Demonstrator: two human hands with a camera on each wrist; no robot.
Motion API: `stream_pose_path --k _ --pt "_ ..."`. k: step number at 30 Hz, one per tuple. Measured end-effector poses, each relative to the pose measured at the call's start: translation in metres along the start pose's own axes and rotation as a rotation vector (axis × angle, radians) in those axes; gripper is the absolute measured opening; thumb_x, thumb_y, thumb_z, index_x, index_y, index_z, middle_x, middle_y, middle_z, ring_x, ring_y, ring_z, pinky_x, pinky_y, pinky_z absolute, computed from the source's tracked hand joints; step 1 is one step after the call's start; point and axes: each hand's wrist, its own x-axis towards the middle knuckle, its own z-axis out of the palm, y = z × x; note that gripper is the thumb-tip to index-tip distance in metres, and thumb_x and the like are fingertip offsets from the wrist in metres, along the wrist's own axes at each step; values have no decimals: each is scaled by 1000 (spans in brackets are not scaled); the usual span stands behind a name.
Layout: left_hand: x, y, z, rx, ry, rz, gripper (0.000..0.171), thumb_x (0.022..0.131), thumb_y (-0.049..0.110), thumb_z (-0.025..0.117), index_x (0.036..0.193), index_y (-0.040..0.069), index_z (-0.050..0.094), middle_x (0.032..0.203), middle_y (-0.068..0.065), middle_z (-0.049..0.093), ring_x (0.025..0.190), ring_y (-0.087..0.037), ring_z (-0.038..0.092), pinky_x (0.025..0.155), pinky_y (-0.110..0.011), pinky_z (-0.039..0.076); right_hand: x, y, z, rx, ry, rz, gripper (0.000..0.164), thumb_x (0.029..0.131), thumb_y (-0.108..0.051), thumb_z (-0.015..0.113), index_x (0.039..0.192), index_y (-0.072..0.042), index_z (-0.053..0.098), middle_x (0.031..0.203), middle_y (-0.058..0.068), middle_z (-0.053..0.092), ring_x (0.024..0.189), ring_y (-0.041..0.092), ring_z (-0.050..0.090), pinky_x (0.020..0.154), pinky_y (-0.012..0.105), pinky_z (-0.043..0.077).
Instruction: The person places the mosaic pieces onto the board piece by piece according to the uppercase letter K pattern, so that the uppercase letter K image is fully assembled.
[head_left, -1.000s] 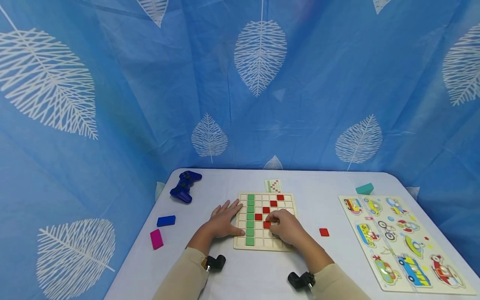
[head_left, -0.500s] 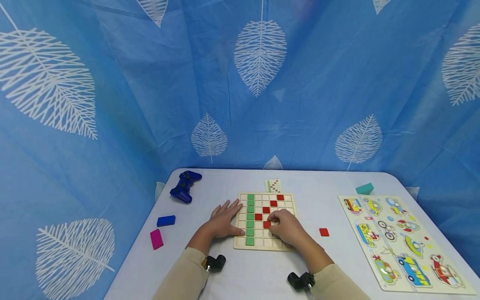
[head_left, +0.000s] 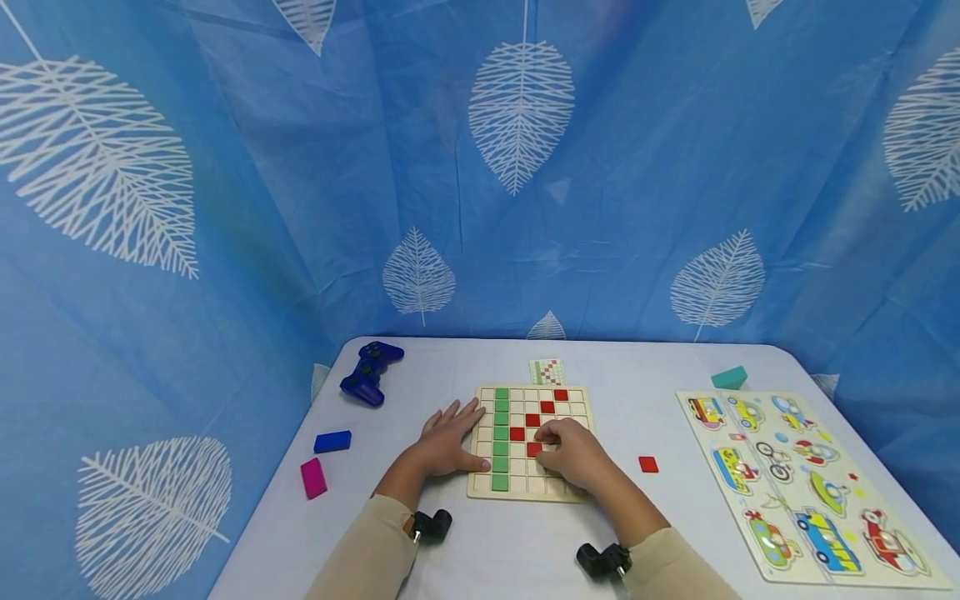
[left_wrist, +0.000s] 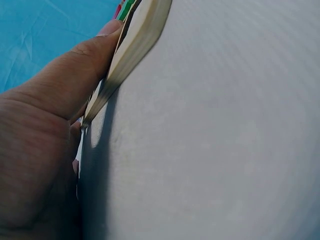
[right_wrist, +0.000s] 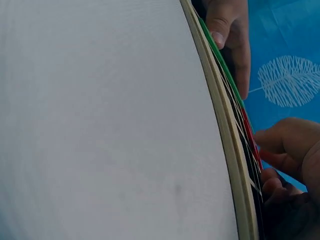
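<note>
A wooden grid board (head_left: 480,492) lies at the middle of the table. Green square tiles (head_left: 501,448) fill one column near its left side, and red tiles (head_left: 517,434) run diagonally across it. My left hand (head_left: 442,446) rests at the left edge, fingers spread, its thumb on the near left part of the board. Over the board, my right hand (head_left: 576,454) has its thumb and curled index finger at a red square tile (head_left: 533,450), which they pinch; part of that tile is hidden. The right wrist view shows those fingers (right_wrist: 280,137) close against the board's surface.
Behind the board lies a small pattern card (head_left: 547,372). A loose red tile (head_left: 648,464) is right of my right hand. A vehicle picture puzzle (head_left: 787,467) and teal block (head_left: 730,377) lie right; a blue game controller (head_left: 371,372), blue block (head_left: 332,442) and magenta block (head_left: 313,479) lie left.
</note>
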Motion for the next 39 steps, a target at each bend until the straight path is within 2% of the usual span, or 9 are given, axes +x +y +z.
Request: stream_pose_path --k 4,7,11,16,22,29,34,39 --pt "0 -1 2 2 2 1 108 78 62 86 166 29 33 176 7 16 165 -29 4 131 -57 3 -3 6 -10 83 9 12 19 92 -17 79 110 -17 73 101 -3 66 95 16 60 87 34 55" --pt "-1 -1 2 -1 1 -1 108 77 62 86 166 29 33 176 7 16 165 -29 4 131 -57 2 -8 13 -22 107 38 32 20 95 -19 76 114 -15 72 102 -1 67 94 16 61 80 32 54" --pt "-2 0 1 -9 -2 -7 108 77 62 86 166 29 33 176 7 17 165 -29 4 131 -57 2 -16 22 -43 73 79 71 24 97 -22 75 119 -13 71 109 2 68 94 17 62 73 30 53" --pt "-2 0 0 3 -3 -11 108 77 63 86 166 29 33 176 6 17 165 -29 4 131 -57 2 -29 38 -70 9 119 133 31 97 -25 74 124 -11 69 115 6 67 98 22 60 75 29 52" --pt "-3 -1 0 8 -6 -4 108 78 63 86 166 28 33 177 5 16 165 -29 4 131 -57 2 -46 67 -92 16 113 242 39 98 -28 71 131 -7 64 120 12 62 96 24 61 74 30 55" --pt "-3 -1 -1 5 -5 -5 109 78 63 85 166 28 32 177 6 16 165 -29 4 131 -56 2 -56 93 -102 10 120 277 42 96 -30 72 131 -7 64 122 14 63 105 28 58 77 32 51" --pt "-1 0 -1 -5 -2 -6 109 78 63 86 166 28 32 177 6 16 165 -29 3 131 -56 1 -59 100 -104 -21 111 256 46 92 -27 78 130 -5 64 124 16 63 107 30 59 87 42 51" --pt "1 -2 1 4 -1 3 109 78 63 85 166 28 32 177 6 16 165 -29 3 131 -57 1 -59 103 -103 -46 89 262 52 89 -28 83 131 -4 64 124 15 63 105 28 56 87 42 49"
